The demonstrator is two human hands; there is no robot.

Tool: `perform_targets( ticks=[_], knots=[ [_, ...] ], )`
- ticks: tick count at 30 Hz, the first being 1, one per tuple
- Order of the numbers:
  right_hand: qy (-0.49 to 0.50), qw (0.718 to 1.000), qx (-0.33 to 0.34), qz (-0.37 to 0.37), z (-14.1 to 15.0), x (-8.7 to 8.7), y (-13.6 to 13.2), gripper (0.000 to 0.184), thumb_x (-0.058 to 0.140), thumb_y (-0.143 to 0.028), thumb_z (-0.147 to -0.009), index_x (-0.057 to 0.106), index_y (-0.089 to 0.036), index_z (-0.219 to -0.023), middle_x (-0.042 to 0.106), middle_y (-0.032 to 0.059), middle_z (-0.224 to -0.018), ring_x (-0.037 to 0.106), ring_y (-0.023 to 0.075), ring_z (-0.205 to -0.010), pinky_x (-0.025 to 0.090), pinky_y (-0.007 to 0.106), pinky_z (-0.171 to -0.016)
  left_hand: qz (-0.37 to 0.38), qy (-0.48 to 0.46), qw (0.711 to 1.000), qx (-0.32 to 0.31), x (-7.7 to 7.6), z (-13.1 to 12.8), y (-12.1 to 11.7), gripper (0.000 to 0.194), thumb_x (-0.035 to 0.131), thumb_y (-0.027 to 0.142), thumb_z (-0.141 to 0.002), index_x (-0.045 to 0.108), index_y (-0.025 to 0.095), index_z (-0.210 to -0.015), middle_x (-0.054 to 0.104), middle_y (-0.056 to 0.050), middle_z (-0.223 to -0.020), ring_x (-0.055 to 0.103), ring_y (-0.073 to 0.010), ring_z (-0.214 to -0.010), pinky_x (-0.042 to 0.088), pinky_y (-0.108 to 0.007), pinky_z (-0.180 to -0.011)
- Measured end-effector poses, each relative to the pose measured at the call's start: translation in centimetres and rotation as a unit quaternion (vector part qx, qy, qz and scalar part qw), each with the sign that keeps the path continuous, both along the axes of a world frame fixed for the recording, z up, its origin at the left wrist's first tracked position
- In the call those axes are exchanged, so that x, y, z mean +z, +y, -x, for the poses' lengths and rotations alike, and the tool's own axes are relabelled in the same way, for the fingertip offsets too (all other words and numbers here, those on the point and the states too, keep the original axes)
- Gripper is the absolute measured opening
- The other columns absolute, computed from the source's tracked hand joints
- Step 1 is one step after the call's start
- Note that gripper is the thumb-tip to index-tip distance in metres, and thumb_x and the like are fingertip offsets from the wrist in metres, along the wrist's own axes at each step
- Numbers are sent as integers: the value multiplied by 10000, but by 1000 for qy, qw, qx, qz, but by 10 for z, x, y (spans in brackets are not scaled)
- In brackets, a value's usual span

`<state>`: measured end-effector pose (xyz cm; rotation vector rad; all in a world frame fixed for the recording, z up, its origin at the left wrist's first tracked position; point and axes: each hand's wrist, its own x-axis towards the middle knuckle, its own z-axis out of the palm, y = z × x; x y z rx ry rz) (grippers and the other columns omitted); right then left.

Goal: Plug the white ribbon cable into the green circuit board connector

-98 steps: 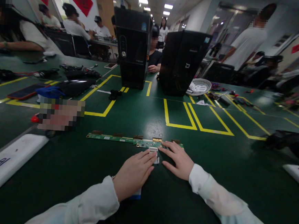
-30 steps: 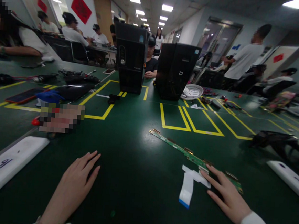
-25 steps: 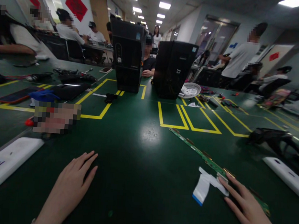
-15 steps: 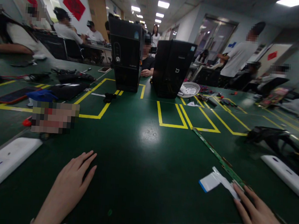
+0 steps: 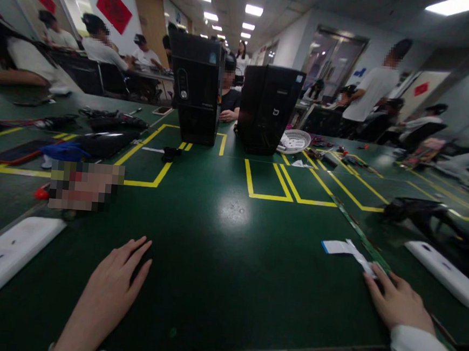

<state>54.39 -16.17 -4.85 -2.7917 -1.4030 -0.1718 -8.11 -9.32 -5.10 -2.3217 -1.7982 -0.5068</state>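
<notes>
A long, narrow green circuit board (image 5: 356, 228) lies on the green table (image 5: 228, 251) at the right, running away from me. A white flat ribbon cable (image 5: 346, 249) with a blue tip sticks out from it to the left. My right hand (image 5: 397, 302) rests on the near part of the board, fingers stretched flat, fingertips by the cable's root. My left hand (image 5: 107, 290) lies flat and open on the bare table at the lower left, touching nothing else.
Two black computer towers (image 5: 197, 83) (image 5: 268, 108) stand at the table's middle back, inside yellow tape outlines (image 5: 270, 183). White plastic covers lie at far left (image 5: 4, 257) and right (image 5: 440, 270). A white basket (image 5: 294, 142), tools and cables lie beyond. Several people sit or stand around.
My right hand has swung the board from lying crosswise in front of me to lengthwise at the right. My left hand left the cable and stays flat on the table.
</notes>
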Motion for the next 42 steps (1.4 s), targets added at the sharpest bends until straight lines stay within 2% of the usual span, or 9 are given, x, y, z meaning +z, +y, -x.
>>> perform_targets(
  ticks=[3,7,11,19,26,30,35,38,42],
  knots=[
    [12,999,-48,22,-3,13,29,731,184,-641,-893,484,-262,-1441,500,173,-1401,501,403,-1272,420,529,-1050,-1,-2,1000,-3,-1,1,0,602,301,533,-957,577,155,-1336,593,-154,-1367,572,-323,-1238,460,-526,-1043],
    [23,998,-47,25,-9,23,60,684,202,-582,-937,440,-227,-1472,437,201,-1456,449,400,-1318,375,508,-1073,6,-7,1000,2,-2,3,0,599,321,539,-951,566,166,-1351,586,-151,-1379,574,-324,-1237,462,-534,-1041],
    [42,997,-49,29,-19,24,78,665,222,-568,-952,394,-231,-1499,385,209,-1499,401,407,-1349,348,509,-1075,14,-14,1000,5,-3,3,-1,597,327,538,-950,550,173,-1366,572,-145,-1396,560,-318,-1255,442,-534,-1063],
    [45,997,-56,23,-32,20,86,654,257,-584,-946,425,-250,-1483,405,222,-1482,422,426,-1326,358,512,-1052,11,-14,1000,9,-1,1,-2,612,303,546,-953,558,163,-1356,572,-148,-1392,559,-320,-1253,445,-538,-1059],
    [18,999,-30,-13,-41,9,85,667,272,-583,-931,531,-194,-1407,485,260,-1396,487,433,-1270,410,547,-998,15,-6,1000,4,-3,3,-1,610,318,540,-950,552,155,-1361,573,-156,-1389,561,-323,-1250,455,-540,-1048],
    [-5,999,25,-43,-45,4,85,656,290,-534,-927,590,-119,-1337,491,277,-1379,460,425,-1297,412,553,-1012,3,-5,1000,5,0,-2,-1,620,282,537,-959,575,140,-1334,584,-168,-1371,568,-329,-1238,461,-544,-1039],
    [-16,987,142,-72,-42,0,93,543,369,-423,-905,624,-107,-1266,575,202,-1332,501,338,-1275,401,471,-1080,2,-8,1000,8,5,-5,-3,619,278,534,-961,571,139,-1338,587,-168,-1367,568,-322,-1239,460,-535,-1041],
    [-5,971,216,-106,-27,-3,106,505,388,-425,-900,638,-138,-1233,614,173,-1277,561,316,-1204,453,476,-1036,7,-12,1000,8,4,-4,-4,614,294,532,-957,570,140,-1342,585,-165,-1371,563,-325,-1245,457,-540,-1043],
    [25,934,320,-157,12,-2,132,515,372,-446,-923,665,-117,-1191,618,207,-1222,596,330,-1135,485,510,-989,10,-11,1000,8,2,-3,-3,608,303,526,-956,568,142,-1346,576,-162,-1386,556,-325,-1255,442,-542,-1059]
  ],
)
